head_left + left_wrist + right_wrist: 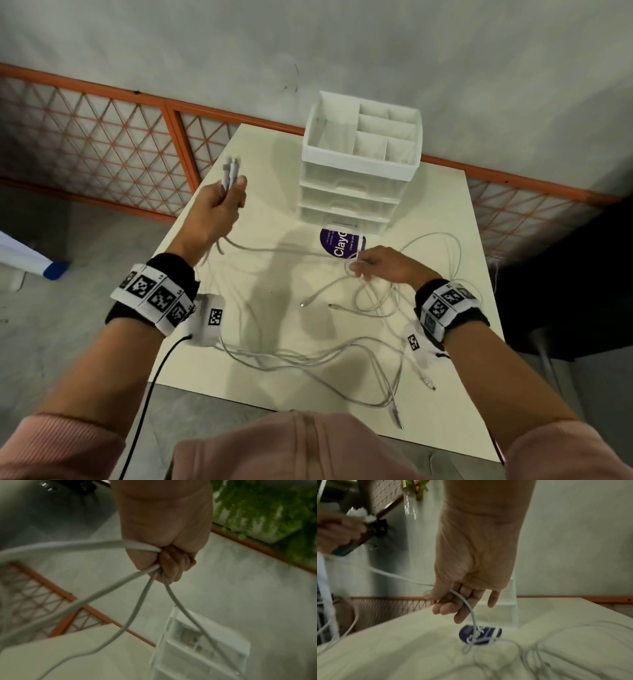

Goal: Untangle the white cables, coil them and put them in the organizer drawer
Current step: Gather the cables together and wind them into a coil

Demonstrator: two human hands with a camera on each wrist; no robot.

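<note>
Several white cables (342, 356) lie tangled across the cream table (260, 192). My left hand (215, 209) is raised over the table's left side and grips a bundle of cable ends (230, 171); in the left wrist view the strands (137, 577) run out of the closed fist (169, 566). One strand stretches right to my right hand (380, 265), which holds the cable (467, 603) loosely between thumb and fingers just above the table. The white organizer (359, 164), with its drawers closed, stands at the table's far edge.
A purple round label (340, 245) lies in front of the organizer. Loose cable plugs (430, 383) reach toward the near right edge. A black cord (154, 370) hangs off the table's left side. An orange lattice railing (102, 137) and a grey wall stand behind.
</note>
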